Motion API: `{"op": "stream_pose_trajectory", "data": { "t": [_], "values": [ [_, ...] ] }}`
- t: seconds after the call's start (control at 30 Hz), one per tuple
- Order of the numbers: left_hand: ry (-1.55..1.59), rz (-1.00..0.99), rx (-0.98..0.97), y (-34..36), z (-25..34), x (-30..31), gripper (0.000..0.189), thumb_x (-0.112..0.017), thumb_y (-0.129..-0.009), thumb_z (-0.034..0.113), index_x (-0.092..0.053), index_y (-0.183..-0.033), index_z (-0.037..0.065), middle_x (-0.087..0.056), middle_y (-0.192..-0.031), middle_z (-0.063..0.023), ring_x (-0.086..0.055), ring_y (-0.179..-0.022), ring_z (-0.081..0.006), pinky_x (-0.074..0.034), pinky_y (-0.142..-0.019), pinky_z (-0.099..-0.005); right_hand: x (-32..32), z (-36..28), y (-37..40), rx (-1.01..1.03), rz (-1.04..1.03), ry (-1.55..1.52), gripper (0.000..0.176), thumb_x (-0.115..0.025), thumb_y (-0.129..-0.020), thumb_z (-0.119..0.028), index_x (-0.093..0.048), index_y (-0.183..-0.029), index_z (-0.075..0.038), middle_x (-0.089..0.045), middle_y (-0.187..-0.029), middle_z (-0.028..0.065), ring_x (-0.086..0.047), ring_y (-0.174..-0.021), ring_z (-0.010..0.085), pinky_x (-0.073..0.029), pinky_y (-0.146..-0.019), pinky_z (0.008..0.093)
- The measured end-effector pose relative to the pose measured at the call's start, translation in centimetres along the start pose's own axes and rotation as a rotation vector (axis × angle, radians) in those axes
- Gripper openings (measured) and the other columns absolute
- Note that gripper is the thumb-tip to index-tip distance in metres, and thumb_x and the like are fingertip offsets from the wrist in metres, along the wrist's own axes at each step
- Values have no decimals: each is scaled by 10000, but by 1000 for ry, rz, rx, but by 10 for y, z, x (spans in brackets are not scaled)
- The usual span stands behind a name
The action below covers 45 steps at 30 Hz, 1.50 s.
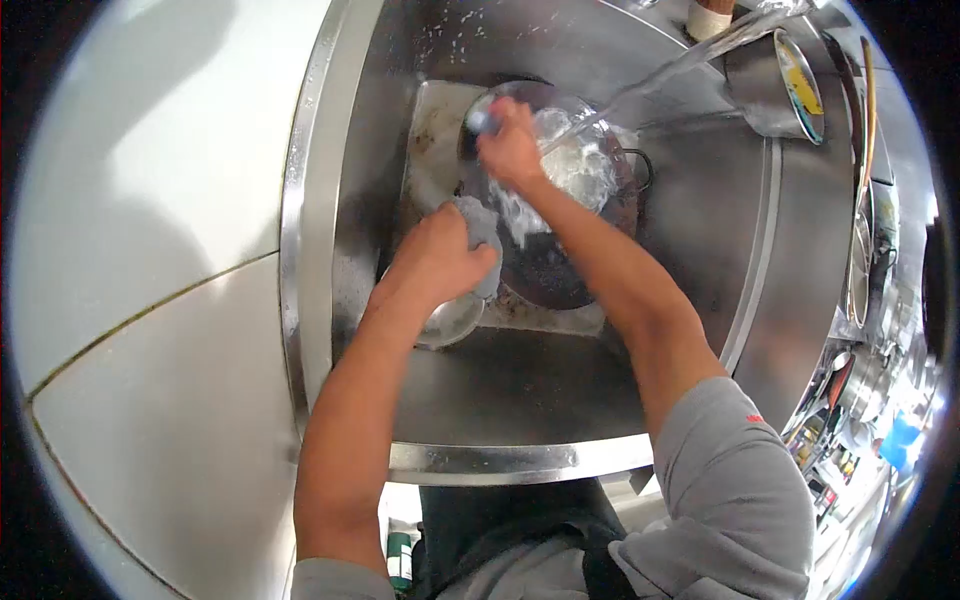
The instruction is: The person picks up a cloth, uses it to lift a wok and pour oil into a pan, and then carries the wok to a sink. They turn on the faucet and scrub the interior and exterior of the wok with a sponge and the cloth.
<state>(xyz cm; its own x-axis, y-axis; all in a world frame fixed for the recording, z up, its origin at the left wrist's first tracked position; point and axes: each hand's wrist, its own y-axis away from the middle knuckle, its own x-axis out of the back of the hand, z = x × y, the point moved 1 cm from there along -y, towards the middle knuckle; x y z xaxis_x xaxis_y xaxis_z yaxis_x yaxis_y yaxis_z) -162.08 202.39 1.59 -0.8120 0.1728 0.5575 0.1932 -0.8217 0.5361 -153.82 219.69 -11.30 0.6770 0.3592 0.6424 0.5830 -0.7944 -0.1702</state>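
Observation:
My left hand point(437, 252) is closed on a grey cloth point(484, 238) near the middle of the sink. Below that hand, partly hidden by it, a round shiny bowl point(455, 320) rests on a stained pale board point(540, 315). My right hand point(512, 148) is over a dark round pan point(548, 270) that has a small loop handle point(642, 170). Its fingers are curled around something small, whitish and bluish, too blurred to name. Running water point(640, 85) streams into the pan and splashes white beside my right wrist.
The deep steel sink point(500, 462) surrounds the work. On its right ledge lies a metal pot point(775, 85) with yellow inside, near a wooden-handled brush point(709, 18). White wall tiles point(150, 380) border the left. Several utensils and pans crowd the far right.

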Motion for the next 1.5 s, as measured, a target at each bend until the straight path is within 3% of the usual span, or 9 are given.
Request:
{"op": "stream_pose_trajectory", "data": {
  "t": [0.43,0.57,0.7,0.83,0.97,1.17,1.2,1.3,1.5],
  "values": [
    [30,-29,-67,6,-11,-12,394,-671,-804,249,-640,-1062,-47,-669,-1123,-306,-650,-1082,-458,-516,-933,-485,48,-30,84,-298,-546,-233,280,-692,-819,-141,-623,-1058,-13,-669,-999,223,-665,-940,374,-520,-807,440],
    [-36,-76,-32,-1,-12,-10,538,-658,-819,275,-580,-1159,-134,-637,-1169,-368,-621,-1141,-482,-501,-996,-483,44,-44,83,-317,-317,-320,228,-673,-892,-145,-616,-1052,7,-631,-841,94,-600,-790,200,-509,-746,380],
    [-8,-4,-24,-6,-32,-27,533,-637,-828,289,-581,-1152,-131,-631,-1169,-375,-607,-1151,-495,-490,-1005,-490,76,-25,117,-725,-828,-229,265,-725,-838,-191,-613,-1008,-22,-614,-812,78,-589,-755,183,-534,-707,372],
    [74,-21,35,-18,-42,-34,492,-624,-835,288,-589,-1109,-118,-629,-1173,-375,-605,-1148,-507,-485,-1002,-508,112,37,159,-495,-1127,202,330,-753,-805,-235,-643,-1039,-29,-686,-920,155,-680,-842,282,-569,-751,440],
    [153,-26,28,-3,-14,-21,484,-629,-851,295,-577,-1101,-116,-642,-1169,-359,-623,-1133,-502,-487,-1000,-516,142,135,129,-624,-297,843,448,-683,-854,-232,-599,-1254,-48,-609,-1247,244,-673,-1074,437,-568,-904,500],
    [-16,188,175,-7,-23,-39,496,-679,-836,298,-592,-1147,-79,-673,-1122,-324,-652,-1077,-477,-513,-954,-503,70,136,9,-308,272,512,399,-649,-880,-143,-580,-1270,-93,-535,-1251,218,-631,-1103,423,-561,-917,488],
    [-18,165,194,-6,-18,-35,503,-683,-836,299,-589,-1152,-81,-668,-1127,-332,-647,-1089,-481,-510,-965,-504,47,132,-8,-309,307,-109,427,-659,-857,-116,-585,-1278,-106,-532,-1255,218,-609,-1126,426,-543,-945,490],
    [28,119,198,-2,-16,-29,513,-686,-835,296,-584,-1157,-90,-651,-1157,-348,-636,-1110,-488,-501,-985,-504,7,76,-29,-24,193,310,490,-672,-793,-62,-596,-1275,-107,-530,-1245,222,-552,-1184,429,-492,-1007,493],
    [67,39,117,-3,-18,-21,531,-671,-847,289,-574,-1184,-110,-622,-1220,-356,-615,-1161,-482,-482,-1028,-485,7,-2,56,-172,-277,-145,487,-667,-785,-72,-578,-1261,-34,-576,-1203,231,-574,-1179,406,-474,-1021,480]
  ]
}}
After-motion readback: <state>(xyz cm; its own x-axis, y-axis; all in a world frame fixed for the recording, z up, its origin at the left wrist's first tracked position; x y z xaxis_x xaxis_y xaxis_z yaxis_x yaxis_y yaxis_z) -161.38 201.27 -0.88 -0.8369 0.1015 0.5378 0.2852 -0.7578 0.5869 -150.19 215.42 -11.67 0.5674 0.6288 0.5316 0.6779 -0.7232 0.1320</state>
